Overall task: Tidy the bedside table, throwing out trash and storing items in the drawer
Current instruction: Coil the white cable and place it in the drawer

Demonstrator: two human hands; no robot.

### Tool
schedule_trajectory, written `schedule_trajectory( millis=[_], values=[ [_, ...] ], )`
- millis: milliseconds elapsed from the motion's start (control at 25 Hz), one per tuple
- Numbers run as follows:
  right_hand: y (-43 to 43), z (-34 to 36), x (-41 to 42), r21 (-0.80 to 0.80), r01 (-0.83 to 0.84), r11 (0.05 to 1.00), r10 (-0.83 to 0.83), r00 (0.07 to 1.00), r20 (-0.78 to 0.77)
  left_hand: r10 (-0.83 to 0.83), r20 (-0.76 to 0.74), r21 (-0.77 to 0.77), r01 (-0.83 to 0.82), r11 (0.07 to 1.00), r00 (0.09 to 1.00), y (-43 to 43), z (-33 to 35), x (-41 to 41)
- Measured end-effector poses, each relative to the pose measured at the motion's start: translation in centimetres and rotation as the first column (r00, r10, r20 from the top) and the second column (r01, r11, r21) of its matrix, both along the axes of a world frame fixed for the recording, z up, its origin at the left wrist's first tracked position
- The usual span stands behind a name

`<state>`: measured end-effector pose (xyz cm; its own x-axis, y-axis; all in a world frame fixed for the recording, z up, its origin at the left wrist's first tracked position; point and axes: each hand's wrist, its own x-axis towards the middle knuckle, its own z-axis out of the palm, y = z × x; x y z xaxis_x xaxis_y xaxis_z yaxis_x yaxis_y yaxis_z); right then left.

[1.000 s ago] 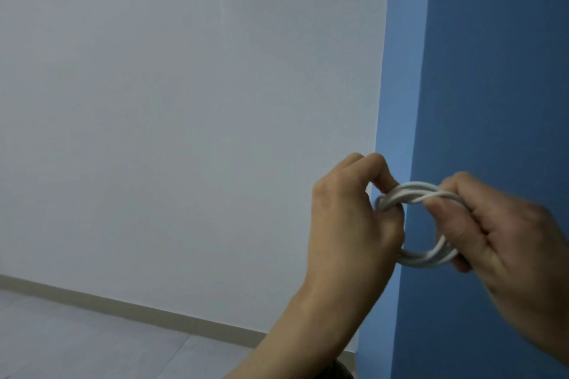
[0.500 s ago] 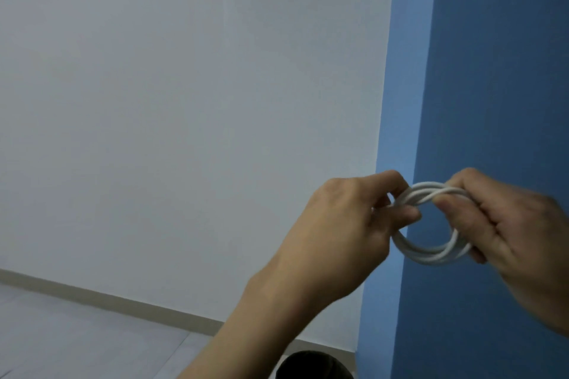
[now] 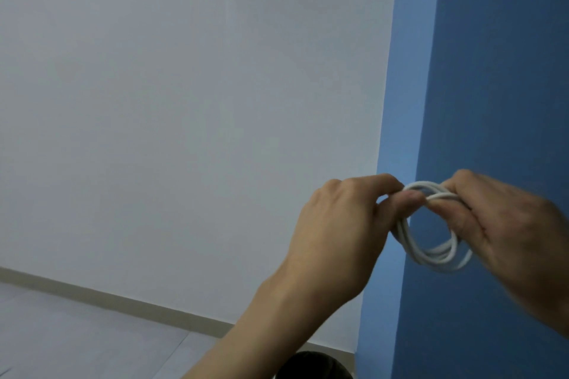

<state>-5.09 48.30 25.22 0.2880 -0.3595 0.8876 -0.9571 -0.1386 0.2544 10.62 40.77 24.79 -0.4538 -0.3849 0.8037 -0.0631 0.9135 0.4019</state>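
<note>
A white cable (image 3: 431,252) wound into a small coil of several loops hangs in the air in front of a blue wall. My left hand (image 3: 338,231) pinches the coil's left side between thumb and fingers. My right hand (image 3: 505,224) grips the coil's right side, thumb over the top strands. The bedside table and its drawer are out of view.
A white wall (image 3: 184,101) fills the left, meeting a blue wall corner (image 3: 397,132) on the right. A pale skirting board (image 3: 123,301) runs along the grey floor (image 3: 61,341). A dark round object (image 3: 311,368) shows at the bottom edge.
My left wrist has turned, its thumb now lying flatter over the coil's top. The coil has tilted and dropped slightly. Both hands keep hold of it.
</note>
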Motion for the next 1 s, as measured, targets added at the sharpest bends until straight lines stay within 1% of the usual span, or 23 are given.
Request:
schedule_trajectory(
  millis=[40, 80, 160, 200, 240, 280, 320, 400, 440, 480, 560, 600, 680, 840, 1000],
  values=[
    [0.0, 0.0, 0.0, -0.014, 0.000, 1.000, -0.001, 1.000, -0.018, -0.022, 0.000, 0.023, 0.022, 1.000, 1.000, 0.1, 0.0, 0.2],
    [0.0, 0.1, 0.1, -0.020, -0.005, 1.000, 0.004, 1.000, -0.030, -0.011, 0.016, 0.009, 0.011, 1.000, 1.000, 0.1, 0.0, 0.3],
    [-0.1, 0.4, 0.2, -0.033, -0.004, 0.999, 0.003, 0.999, -0.041, 0.046, 0.073, -0.062, -0.041, 0.997, 0.996, 0.2, 0.0, 0.5],
    [-0.2, 0.5, 0.3, -0.037, -0.004, 0.999, 0.002, 0.999, -0.043, 0.016, 0.090, -0.068, -0.010, 0.998, 0.996, 0.3, -0.1, 0.4],
    [-0.1, 0.7, 0.4, -0.032, -0.002, 0.999, 0.001, 0.999, -0.039, -0.066, 0.096, -0.045, 0.071, 0.997, 0.993, 0.4, -0.3, 0.2],
    [0.1, 1.0, 0.4, -0.011, -0.017, 1.000, 0.017, 0.999, -0.031, -0.157, 0.082, -0.011, 0.159, 0.987, 0.984, 0.4, -0.5, -0.1],
    [0.4, 1.5, 0.4, 0.034, -0.062, 0.997, 0.062, 0.998, -0.011, -0.223, 0.036, 0.018, 0.223, 0.975, 0.974, 0.3, -0.7, -0.4],
    [1.3, 2.6, -0.1, 0.183, -0.191, 0.964, 0.183, 0.981, 0.058, -0.290, -0.080, 0.054, 0.294, 0.954, 0.954, -0.2, -0.9, -0.7],
    [1.6, 3.3, -0.6, 0.242, -0.213, 0.947, 0.207, 0.977, 0.052, -0.304, -0.109, 0.064, 0.312, 0.948, 0.946, -0.4, -1.0, -0.8],
    [1.7, 3.8, -1.3, 0.262, -0.179, 0.948, 0.185, 0.983, 0.002, -0.307, -0.114, 0.064, 0.315, 0.947, 0.945, -0.6, -1.1, -0.8],
    [1.5, 4.2, -2.6, 0.211, -0.066, 0.975, 0.097, 0.986, -0.137, -0.298, -0.096, 0.034, 0.303, 0.952, 0.950, -0.7, -1.2, -0.7],
    [1.4, 4.1, -3.0, 0.178, -0.035, 0.983, 0.066, 0.983, -0.173, -0.295, -0.091, 0.024, 0.298, 0.954, 0.951, -0.7, -1.3, -0.6],
    [1.1, 3.9, -3.5, 0.122, -0.015, 0.992, 0.038, 0.981, -0.188, -0.304, -0.085, 0.035, 0.307, 0.951, 0.949, -0.5, -1.4, -0.7],
    [0.8, 3.9, -4.1, 0.061, 0.039, 0.997, -0.029, 0.988, -0.153, -0.321, -0.065, 0.067, 0.325, 0.943, 0.945, -0.4, -1.3, -1.2],
    [0.9, 3.9, -3.8, 0.002, 0.187, 0.982, -0.183, 0.966, -0.185, -0.312, -0.100, 0.093, 0.321, 0.943, 0.945, -0.7, -1.5, -1.1]
  ],
)
